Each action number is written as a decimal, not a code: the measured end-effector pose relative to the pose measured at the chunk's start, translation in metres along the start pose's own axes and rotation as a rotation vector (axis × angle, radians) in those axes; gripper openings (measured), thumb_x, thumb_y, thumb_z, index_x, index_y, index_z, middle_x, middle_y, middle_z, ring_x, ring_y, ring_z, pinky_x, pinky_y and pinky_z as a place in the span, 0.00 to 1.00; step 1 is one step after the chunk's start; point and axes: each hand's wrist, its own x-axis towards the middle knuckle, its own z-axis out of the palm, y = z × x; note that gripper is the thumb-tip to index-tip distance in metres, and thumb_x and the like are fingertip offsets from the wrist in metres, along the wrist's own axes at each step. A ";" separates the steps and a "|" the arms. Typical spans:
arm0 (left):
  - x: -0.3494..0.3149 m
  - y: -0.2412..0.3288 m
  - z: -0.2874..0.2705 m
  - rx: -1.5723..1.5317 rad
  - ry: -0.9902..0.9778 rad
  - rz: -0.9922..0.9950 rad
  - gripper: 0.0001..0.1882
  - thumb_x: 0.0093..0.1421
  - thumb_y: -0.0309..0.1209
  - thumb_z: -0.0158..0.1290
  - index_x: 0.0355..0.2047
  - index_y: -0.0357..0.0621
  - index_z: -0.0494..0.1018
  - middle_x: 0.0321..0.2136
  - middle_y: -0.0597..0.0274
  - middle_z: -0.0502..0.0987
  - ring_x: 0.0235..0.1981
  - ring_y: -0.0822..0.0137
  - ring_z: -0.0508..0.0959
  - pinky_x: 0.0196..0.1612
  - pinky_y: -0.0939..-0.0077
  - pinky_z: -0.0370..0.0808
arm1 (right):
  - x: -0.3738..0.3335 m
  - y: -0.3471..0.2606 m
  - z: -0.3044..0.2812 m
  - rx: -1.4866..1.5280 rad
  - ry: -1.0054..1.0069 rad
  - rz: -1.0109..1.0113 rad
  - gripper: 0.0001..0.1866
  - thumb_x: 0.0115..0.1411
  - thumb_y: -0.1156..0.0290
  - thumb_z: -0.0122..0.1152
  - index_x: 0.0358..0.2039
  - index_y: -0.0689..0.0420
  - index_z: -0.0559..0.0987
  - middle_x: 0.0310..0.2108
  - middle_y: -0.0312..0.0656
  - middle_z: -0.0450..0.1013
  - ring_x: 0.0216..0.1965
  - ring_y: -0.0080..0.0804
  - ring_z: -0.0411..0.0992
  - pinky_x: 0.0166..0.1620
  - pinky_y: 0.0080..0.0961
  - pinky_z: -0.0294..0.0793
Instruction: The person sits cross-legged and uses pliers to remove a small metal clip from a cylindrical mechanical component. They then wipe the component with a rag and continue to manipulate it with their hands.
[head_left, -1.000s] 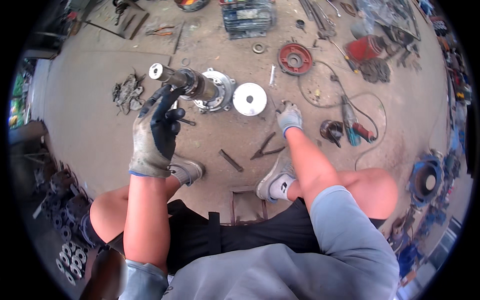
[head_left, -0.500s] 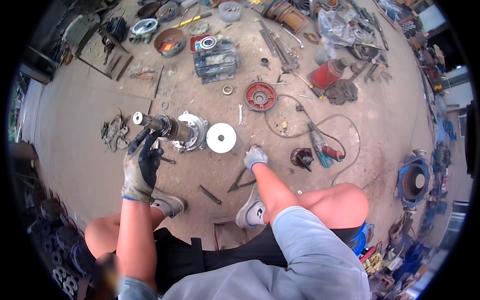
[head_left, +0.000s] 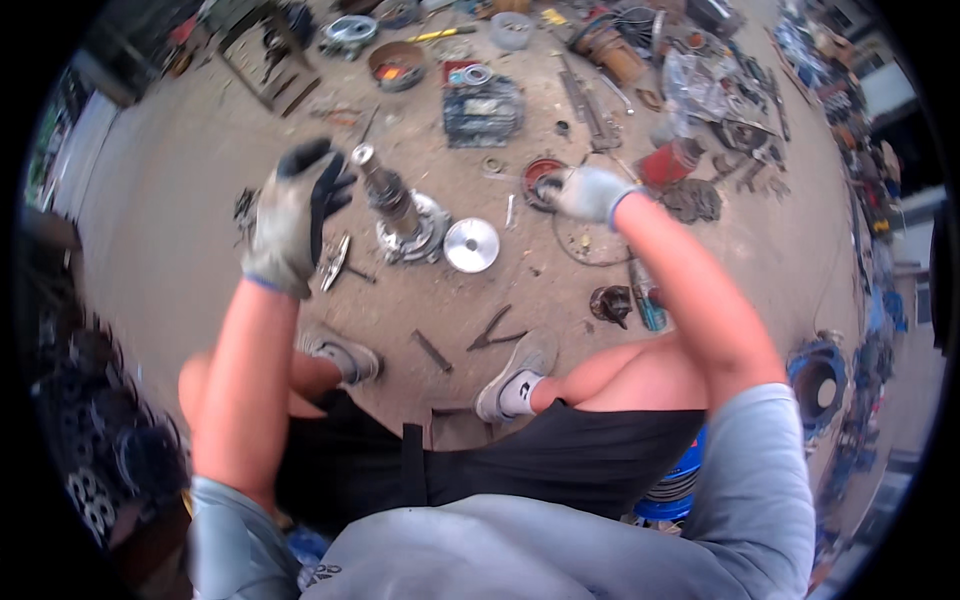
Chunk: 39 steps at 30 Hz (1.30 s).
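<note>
My left hand [head_left: 290, 215], in a grey glove with black fingers, is raised just left of a metal motor shaft [head_left: 390, 197]. Its fingers are bent and apart, with nothing seen between them. The shaft stands on end in a silver flanged end cover [head_left: 430, 228]. My right hand [head_left: 590, 190], gloved too, hovers in front of a red round flange [head_left: 543, 170] and partly hides it. Its fingers are pressed together; whatever is in them is blurred. A silver disc [head_left: 471, 245] with a centre hole lies beside the end cover. Near my left wrist is a silver bar-shaped tool [head_left: 337, 262].
A motor housing [head_left: 484, 112] stands farther back. To the right are a teal power tool [head_left: 648, 300], a dark cup-shaped part [head_left: 610, 303] and a red can-like object [head_left: 668, 160]. Pliers-like tongs [head_left: 493, 330] and a short bar [head_left: 432, 350] lie near my feet.
My right hand has risen from the floor near the disc and moved away and right, over the red flange. My left hand has drawn off the shaft's side. The whole view has shifted.
</note>
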 end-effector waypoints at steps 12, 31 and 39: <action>0.047 0.015 -0.037 1.357 -0.465 0.348 0.50 0.48 0.33 0.75 0.70 0.51 0.64 0.73 0.50 0.61 0.71 0.45 0.63 0.73 0.55 0.63 | 0.056 -0.096 -0.039 -0.034 0.002 -0.241 0.24 0.69 0.51 0.55 0.48 0.59 0.85 0.47 0.57 0.81 0.51 0.54 0.79 0.55 0.47 0.77; 0.129 -0.059 -0.027 1.098 -0.652 0.518 0.45 0.46 0.29 0.73 0.67 0.48 0.71 0.71 0.52 0.65 0.75 0.48 0.59 0.75 0.50 0.56 | 0.112 -0.065 -0.006 0.218 0.098 -0.340 0.18 0.59 0.56 0.69 0.36 0.60 0.87 0.30 0.54 0.81 0.36 0.54 0.80 0.41 0.43 0.80; 0.131 -0.028 -0.019 0.551 -0.401 0.456 0.46 0.73 0.64 0.37 0.71 0.32 0.61 0.70 0.44 0.66 0.73 0.53 0.64 0.76 0.57 0.54 | 0.119 -0.063 0.003 0.185 0.202 -0.478 0.12 0.56 0.62 0.72 0.36 0.56 0.86 0.33 0.48 0.80 0.38 0.52 0.78 0.43 0.44 0.78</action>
